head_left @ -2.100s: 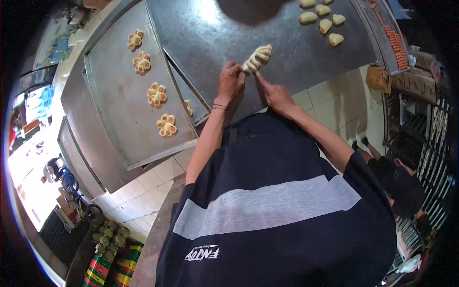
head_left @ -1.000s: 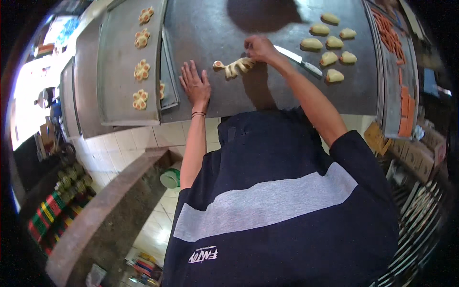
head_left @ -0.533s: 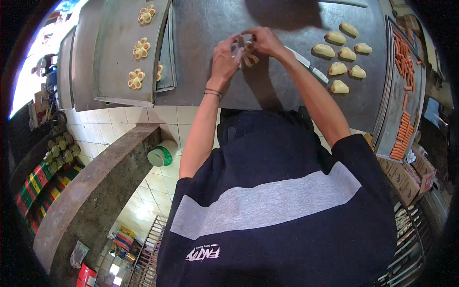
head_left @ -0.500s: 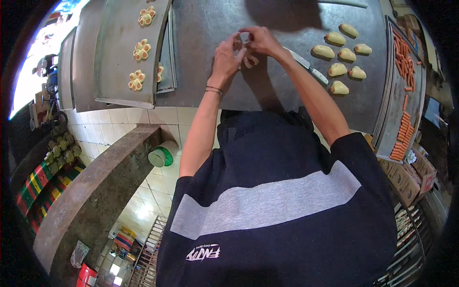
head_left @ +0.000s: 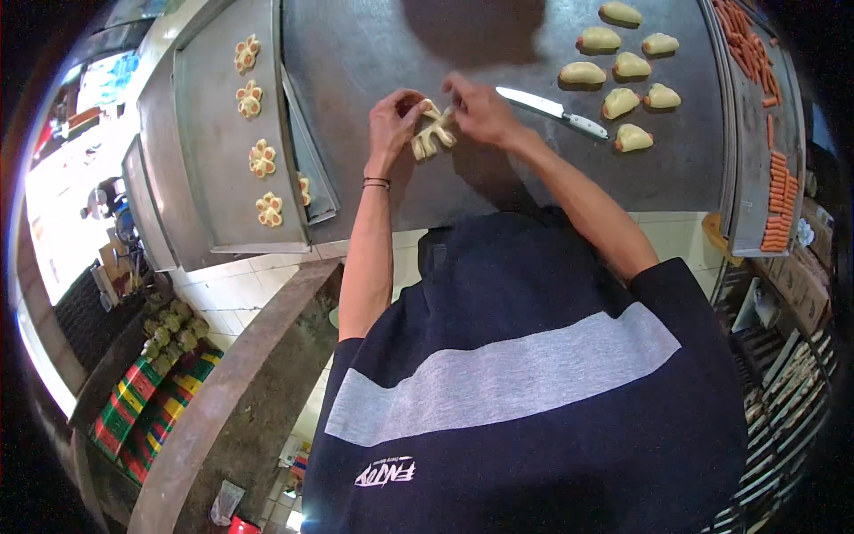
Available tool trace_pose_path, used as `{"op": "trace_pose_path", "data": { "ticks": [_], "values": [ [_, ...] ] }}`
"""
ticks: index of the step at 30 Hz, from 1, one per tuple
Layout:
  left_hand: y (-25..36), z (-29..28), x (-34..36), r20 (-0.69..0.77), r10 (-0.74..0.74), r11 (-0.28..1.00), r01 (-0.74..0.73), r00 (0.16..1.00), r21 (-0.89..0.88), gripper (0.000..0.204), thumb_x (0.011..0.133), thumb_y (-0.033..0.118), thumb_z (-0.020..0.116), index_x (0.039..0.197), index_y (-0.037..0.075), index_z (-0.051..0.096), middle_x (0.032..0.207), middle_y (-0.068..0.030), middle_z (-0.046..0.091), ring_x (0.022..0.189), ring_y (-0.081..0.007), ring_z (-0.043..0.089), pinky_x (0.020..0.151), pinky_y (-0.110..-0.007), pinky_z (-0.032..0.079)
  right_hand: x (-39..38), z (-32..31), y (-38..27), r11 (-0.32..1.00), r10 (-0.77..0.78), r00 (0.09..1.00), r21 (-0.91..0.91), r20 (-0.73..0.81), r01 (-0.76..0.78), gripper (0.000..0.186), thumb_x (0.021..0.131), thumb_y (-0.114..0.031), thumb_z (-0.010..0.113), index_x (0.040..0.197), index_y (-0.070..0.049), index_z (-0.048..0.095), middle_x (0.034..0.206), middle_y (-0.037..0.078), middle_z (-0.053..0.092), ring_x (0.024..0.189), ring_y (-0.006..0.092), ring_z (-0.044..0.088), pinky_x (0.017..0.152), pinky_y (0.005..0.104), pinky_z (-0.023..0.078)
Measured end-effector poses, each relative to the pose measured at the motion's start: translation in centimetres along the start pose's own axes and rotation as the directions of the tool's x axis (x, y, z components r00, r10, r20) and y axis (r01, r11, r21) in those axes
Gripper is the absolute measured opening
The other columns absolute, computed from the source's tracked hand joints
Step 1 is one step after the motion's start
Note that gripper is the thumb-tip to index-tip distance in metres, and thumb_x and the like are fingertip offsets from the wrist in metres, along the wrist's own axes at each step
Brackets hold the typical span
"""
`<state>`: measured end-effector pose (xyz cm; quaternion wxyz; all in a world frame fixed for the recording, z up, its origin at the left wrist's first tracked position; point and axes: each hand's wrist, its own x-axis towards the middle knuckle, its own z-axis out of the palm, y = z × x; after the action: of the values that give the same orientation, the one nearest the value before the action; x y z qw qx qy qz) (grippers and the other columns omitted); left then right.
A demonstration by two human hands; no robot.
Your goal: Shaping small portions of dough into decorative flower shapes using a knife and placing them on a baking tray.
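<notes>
A pale piece of dough (head_left: pixel 433 142), cut into several joined lobes, hangs between my two hands above the steel table. My left hand (head_left: pixel 395 127) pinches its left side between thumb and fingers. At its upper right, the curled fingers of my right hand (head_left: pixel 483 112) grip the dough's edge; part of the contact is hidden. Right of my right hand lies a white-handled knife (head_left: pixel 551 109), blade pointing left. Several uncut sausage-filled dough rolls (head_left: pixel 632 65) rest farther right. Flower-shaped dough pieces (head_left: pixel 261 158) with sausage slices stand in a row on the tray at the left.
The metal tray (head_left: pixel 218 133) overlaps another tray (head_left: pixel 307 156) at the table's left edge. On the right, a long tray (head_left: pixel 753 169) holds loose sausages (head_left: pixel 777 200). A concrete ledge (head_left: pixel 240 383) runs below the table at the left. Cardboard boxes (head_left: pixel 801 276) stand at the lower right.
The view has shifted, bringing more of the left tray into sight. My hands have moved slightly apart, and the cut dough between them now shows spread out.
</notes>
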<state>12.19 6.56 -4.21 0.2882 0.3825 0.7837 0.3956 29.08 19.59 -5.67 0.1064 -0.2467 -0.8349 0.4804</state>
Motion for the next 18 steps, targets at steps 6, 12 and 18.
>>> {"op": "trace_pose_path", "data": {
  "ticks": [6,12,18],
  "values": [
    [1.6,1.8,1.2,0.105,0.05,0.998,-0.054,0.993,0.042,0.02,0.092,0.018,0.076,0.103,0.002,0.08,0.092,-0.0137,0.079,0.086,-0.0217,0.077,0.081,-0.034,0.059,3.5,-0.2,3.5,0.969,-0.124,0.988,-0.228,-0.094,0.1,0.023,0.084,-0.013,0.066,0.104,-0.001,0.067,0.095,0.024,0.07,0.094,0.0458,0.069,0.084,0.0541,0.055],
    [-0.2,2.3,0.1,0.05,0.135,0.99,-0.134,0.99,-0.035,0.029,0.097,0.015,0.071,0.125,0.005,0.074,0.106,-0.0122,0.078,0.096,-0.0202,0.076,0.085,-0.034,0.06,-1.6,0.4,4.9,0.993,0.08,0.961,-0.062,-0.265,-0.1,0.023,0.085,-0.012,0.067,0.106,-0.004,0.071,0.108,0.021,0.066,0.107,0.044,0.064,0.091,0.0506,0.054],
    [-2.1,-3.0,-2.0,0.112,0.103,0.994,-0.105,0.988,0.013,0.038,0.098,0.01,0.071,0.135,0.005,0.068,0.12,-0.0117,0.076,0.107,-0.0206,0.074,0.09,-0.036,0.061,-8.1,3.3,-1.2,0.968,0.07,0.994,-0.233,-0.079,-0.087,0.029,0.086,-0.016,0.071,0.114,-0.01,0.069,0.11,0.016,0.064,0.106,0.0424,0.065,0.09,0.0526,0.055]
  ]
}}
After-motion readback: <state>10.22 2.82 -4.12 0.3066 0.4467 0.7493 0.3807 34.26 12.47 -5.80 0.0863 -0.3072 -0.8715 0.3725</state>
